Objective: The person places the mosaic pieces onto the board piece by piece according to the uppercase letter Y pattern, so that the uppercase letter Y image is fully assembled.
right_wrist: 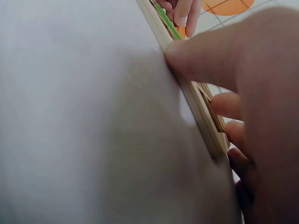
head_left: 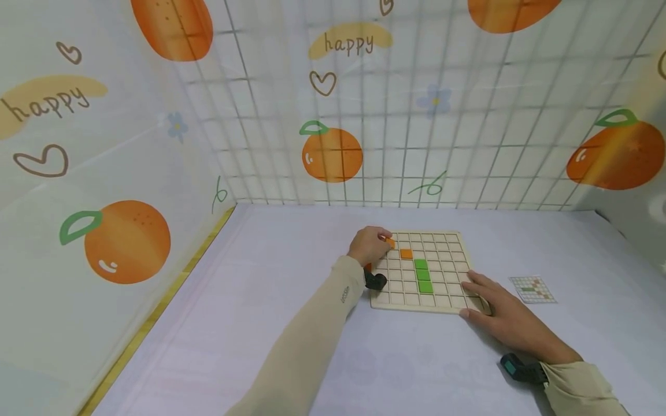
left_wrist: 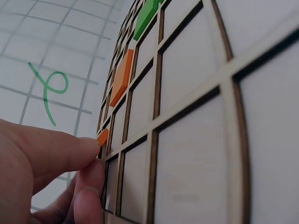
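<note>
A wooden grid board (head_left: pixel 447 271) lies on the table, with several green square tiles (head_left: pixel 422 275) in a column and an orange tile (head_left: pixel 406 254) in its cells. At the far left corner my left hand (head_left: pixel 368 245) pinches another orange tile (head_left: pixel 389 242), fingertips right at the grid. In the left wrist view that tile (left_wrist: pixel 103 137) shows as a sliver beside the fingertip. My right hand (head_left: pixel 502 315) rests on the near right corner of the board, thumb against the front edge and fingers extended over the top, as the right wrist view also shows.
A small pattern card (head_left: pixel 533 289) with a printed grid lies right of the board. An orange-red piece (head_left: pixel 368 267) peeks out by the left wrist, mostly hidden. Curtains printed with oranges hang behind and to the left of the white table (head_left: pixel 291 242).
</note>
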Tool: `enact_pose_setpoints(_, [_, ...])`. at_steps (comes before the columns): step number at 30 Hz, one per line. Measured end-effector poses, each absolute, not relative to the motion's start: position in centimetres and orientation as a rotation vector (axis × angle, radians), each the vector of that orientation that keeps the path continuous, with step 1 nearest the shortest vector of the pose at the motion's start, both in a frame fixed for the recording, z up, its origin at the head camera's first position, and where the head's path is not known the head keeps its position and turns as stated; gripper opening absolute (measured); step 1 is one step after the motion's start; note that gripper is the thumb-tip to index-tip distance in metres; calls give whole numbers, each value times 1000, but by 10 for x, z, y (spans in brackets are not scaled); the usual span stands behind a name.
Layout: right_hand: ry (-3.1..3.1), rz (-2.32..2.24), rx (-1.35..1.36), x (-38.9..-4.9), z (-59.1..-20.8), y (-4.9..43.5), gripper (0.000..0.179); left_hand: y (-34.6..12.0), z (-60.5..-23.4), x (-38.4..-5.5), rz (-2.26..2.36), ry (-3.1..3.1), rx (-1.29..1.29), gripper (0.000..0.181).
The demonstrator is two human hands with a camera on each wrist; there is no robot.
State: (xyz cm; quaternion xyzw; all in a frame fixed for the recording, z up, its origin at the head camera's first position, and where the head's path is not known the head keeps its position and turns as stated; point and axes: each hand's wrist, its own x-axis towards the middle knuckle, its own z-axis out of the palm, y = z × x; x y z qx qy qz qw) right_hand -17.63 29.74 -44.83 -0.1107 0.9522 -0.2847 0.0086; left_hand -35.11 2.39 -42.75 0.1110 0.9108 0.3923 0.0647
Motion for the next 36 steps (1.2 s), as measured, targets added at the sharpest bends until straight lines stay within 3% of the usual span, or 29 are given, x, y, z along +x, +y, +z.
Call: enact_pose_setpoints(36, [2980, -904, -332, -176, -447, 294, 76, 30, -431, -345, 1048, 2895, 344, 23])
